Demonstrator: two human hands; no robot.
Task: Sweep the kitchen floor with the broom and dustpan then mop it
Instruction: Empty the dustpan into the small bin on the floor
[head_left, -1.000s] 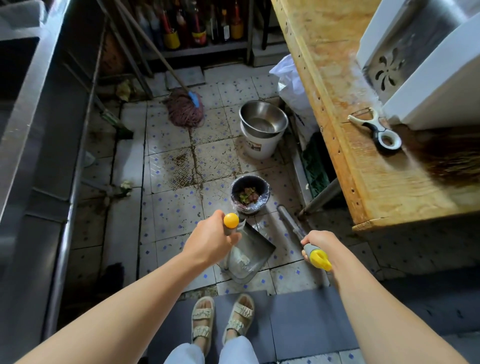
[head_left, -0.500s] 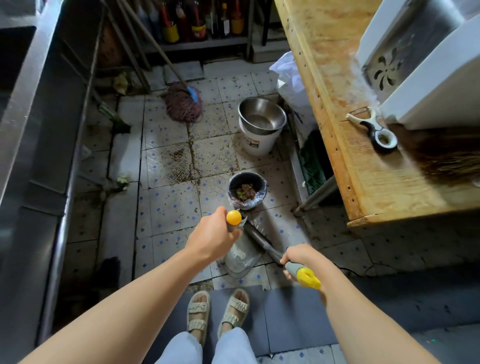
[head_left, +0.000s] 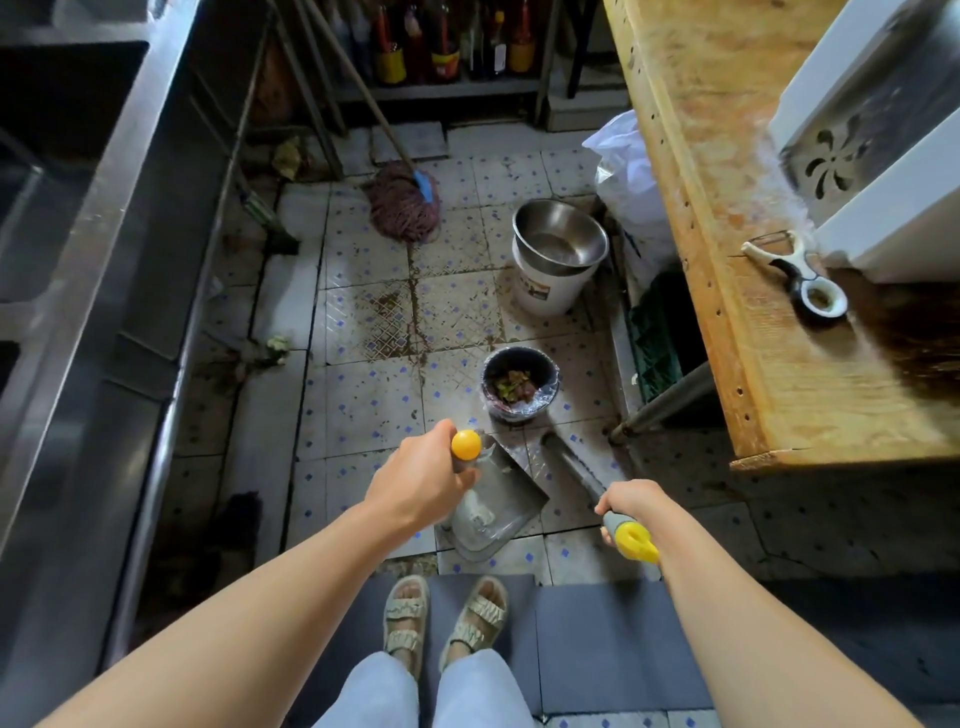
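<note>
In the middle of the frame, our left hand (head_left: 415, 486) holds the dustpan (head_left: 498, 506) handle tight, and our right hand (head_left: 631, 501) holds the broom (head_left: 576, 467) tight.

The upper handle of the dustpan (head_left: 493, 499) is covered by the left hand (head_left: 418, 488), only its yellow cap being seen, and the grip of the broom (head_left: 574, 465) is likewise enclosed by the right hand (head_left: 631, 501), its bristle end being too blurred to be made out. The handle of the mop (head_left: 405, 200) and the bottles (head_left: 441, 47) on the rear shelf are cut off by the top edge, their labels being unreadable. The white box (head_left: 883, 130) on the wooden counter (head_left: 727, 260) is cut by the right edge.
</note>
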